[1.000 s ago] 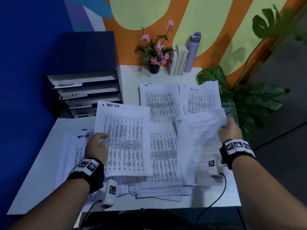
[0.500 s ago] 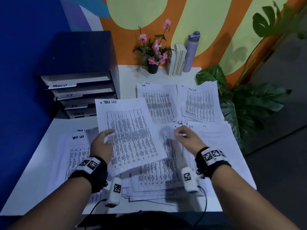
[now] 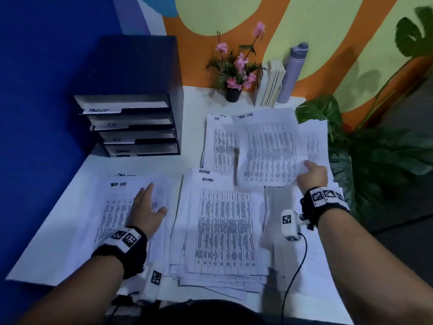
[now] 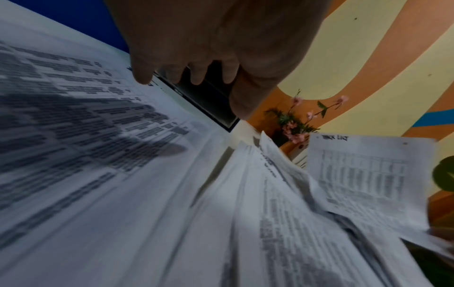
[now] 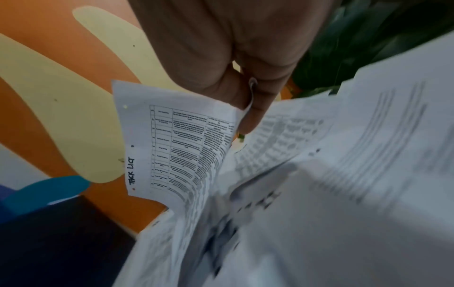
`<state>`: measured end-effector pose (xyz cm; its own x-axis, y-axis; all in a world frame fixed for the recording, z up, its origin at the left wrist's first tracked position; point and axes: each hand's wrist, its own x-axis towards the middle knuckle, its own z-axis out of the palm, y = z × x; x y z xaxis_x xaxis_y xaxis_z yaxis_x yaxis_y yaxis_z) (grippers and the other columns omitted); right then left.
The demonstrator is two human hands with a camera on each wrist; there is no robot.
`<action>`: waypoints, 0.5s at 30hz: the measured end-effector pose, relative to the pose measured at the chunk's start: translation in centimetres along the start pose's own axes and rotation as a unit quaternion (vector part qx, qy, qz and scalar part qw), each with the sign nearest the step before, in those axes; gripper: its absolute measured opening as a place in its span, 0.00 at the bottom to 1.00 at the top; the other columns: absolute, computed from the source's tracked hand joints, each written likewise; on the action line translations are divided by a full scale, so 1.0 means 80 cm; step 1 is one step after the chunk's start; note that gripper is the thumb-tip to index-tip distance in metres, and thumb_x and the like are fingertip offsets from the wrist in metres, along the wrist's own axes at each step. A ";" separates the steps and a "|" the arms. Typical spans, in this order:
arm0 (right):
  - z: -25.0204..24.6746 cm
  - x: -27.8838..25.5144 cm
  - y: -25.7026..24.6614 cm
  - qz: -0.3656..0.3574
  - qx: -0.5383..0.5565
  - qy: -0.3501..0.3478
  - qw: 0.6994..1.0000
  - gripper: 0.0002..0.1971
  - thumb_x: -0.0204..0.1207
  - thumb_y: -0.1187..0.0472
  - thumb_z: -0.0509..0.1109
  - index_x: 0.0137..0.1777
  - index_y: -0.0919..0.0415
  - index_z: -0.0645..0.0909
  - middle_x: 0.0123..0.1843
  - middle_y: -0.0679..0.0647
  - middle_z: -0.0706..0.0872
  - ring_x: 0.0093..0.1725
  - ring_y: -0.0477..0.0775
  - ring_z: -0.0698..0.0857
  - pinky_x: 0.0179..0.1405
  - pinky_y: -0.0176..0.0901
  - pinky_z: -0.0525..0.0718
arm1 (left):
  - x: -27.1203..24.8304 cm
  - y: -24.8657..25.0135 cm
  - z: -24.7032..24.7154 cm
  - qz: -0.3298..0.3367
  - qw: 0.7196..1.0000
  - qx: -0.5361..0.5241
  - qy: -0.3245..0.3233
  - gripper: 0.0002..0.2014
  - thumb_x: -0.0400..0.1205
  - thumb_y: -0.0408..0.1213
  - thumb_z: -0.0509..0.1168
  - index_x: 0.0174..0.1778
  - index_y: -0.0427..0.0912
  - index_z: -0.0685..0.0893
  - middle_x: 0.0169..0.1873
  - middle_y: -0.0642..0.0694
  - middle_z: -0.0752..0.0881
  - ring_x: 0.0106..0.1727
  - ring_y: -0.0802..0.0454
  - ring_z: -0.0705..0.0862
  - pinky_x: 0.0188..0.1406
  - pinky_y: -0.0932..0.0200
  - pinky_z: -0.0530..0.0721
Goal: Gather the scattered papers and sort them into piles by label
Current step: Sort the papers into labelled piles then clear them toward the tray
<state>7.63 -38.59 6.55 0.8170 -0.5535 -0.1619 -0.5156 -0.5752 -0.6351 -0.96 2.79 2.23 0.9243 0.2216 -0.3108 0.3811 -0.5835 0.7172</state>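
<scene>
Meanwhile, left hand (image 3: pixel 147 213) flat, fingers straight, pressing on the Task List pile (image 3: pixel 112 221) at the desk's (image 3: pixel 46 249) left edge. Right hand (image 3: pixel 312 175) pinching a Task List sheet (image 3: pixel 267 148) by its corner, raised over papers near the right edge.

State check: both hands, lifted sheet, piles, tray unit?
left hand: flat, fingers straight, on Task List pile
right hand: pinches Task List sheet, lifted
Admin pile: lying flat, untouched
HR pile: partly covered by lifted sheet
tray unit: four labelled trays
</scene>
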 end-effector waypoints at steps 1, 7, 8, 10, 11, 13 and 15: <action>-0.006 0.015 0.005 0.013 -0.022 0.011 1.000 0.28 0.77 0.73 0.60 0.78 0.62 0.73 0.76 0.67 0.70 0.63 0.72 0.81 0.67 0.59 0.81 | 0.000 -0.008 -0.001 -0.011 1.000 0.029 -0.002 0.38 0.82 0.41 0.67 0.84 0.58 0.53 0.85 0.51 0.47 0.84 0.47 0.54 0.81 0.43 0.59; -0.025 0.066 0.014 0.071 -0.158 0.002 0.985 0.20 0.81 0.68 0.59 0.73 0.68 0.74 0.75 0.70 0.65 0.63 0.74 0.78 0.69 0.58 0.74 | -0.006 -0.054 -0.011 -0.087 0.975 0.202 -0.026 0.44 0.79 0.62 0.63 0.84 0.58 0.43 0.84 0.51 0.37 0.85 0.45 0.38 0.80 0.32 0.49; -0.025 0.069 0.012 0.069 -0.182 0.000 0.981 0.18 0.81 0.68 0.59 0.70 0.70 0.74 0.74 0.70 0.65 0.64 0.73 0.77 0.68 0.57 0.74 | -0.007 -0.060 -0.012 -0.098 0.974 0.201 -0.029 0.45 0.78 0.63 0.63 0.84 0.59 0.42 0.84 0.51 0.36 0.85 0.45 0.37 0.80 0.31 0.48; -0.022 0.070 0.006 0.049 -0.224 0.004 0.973 0.19 0.79 0.68 0.63 0.70 0.68 0.73 0.76 0.69 0.64 0.70 0.70 0.71 0.70 0.57 0.72 | -0.008 -0.069 -0.015 -0.123 0.972 0.197 -0.037 0.46 0.77 0.65 0.63 0.84 0.59 0.42 0.84 0.52 0.35 0.84 0.45 0.36 0.79 0.30 0.45; -0.018 0.069 0.003 0.036 -0.241 0.006 0.970 0.22 0.77 0.68 0.65 0.72 0.64 0.72 0.79 0.66 0.61 0.74 0.70 0.66 0.71 0.60 0.70 | -0.010 -0.073 -0.016 -0.133 0.969 0.203 -0.041 0.47 0.77 0.66 0.62 0.84 0.59 0.41 0.84 0.51 0.34 0.84 0.44 0.35 0.79 0.30 0.45; -0.006 0.057 -0.007 0.003 -0.261 -0.003 0.965 0.30 0.75 0.67 0.69 0.77 0.55 0.68 0.83 0.59 0.54 0.79 0.68 0.58 0.74 0.67 0.67 | -0.012 -0.078 -0.022 -0.149 0.963 0.220 -0.046 0.48 0.76 0.69 0.60 0.84 0.59 0.39 0.83 0.51 0.33 0.84 0.44 0.35 0.80 0.30 0.44; 0.013 0.035 -0.024 -0.054 -0.250 -0.022 0.967 0.31 0.75 0.67 0.69 0.79 0.53 0.68 0.84 0.57 0.55 0.80 0.67 0.58 0.75 0.68 0.67 | -0.013 -0.084 -0.026 -0.159 0.958 0.234 -0.042 0.49 0.75 0.71 0.59 0.84 0.59 0.39 0.83 0.50 0.33 0.84 0.43 0.35 0.80 0.30 0.45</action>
<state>11.17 -38.42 6.49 0.8776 -0.4540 -0.1540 -0.4780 -0.8534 -0.2078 -4.43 8.14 -0.96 0.7511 0.3943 -0.5296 0.5727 -0.7882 0.2254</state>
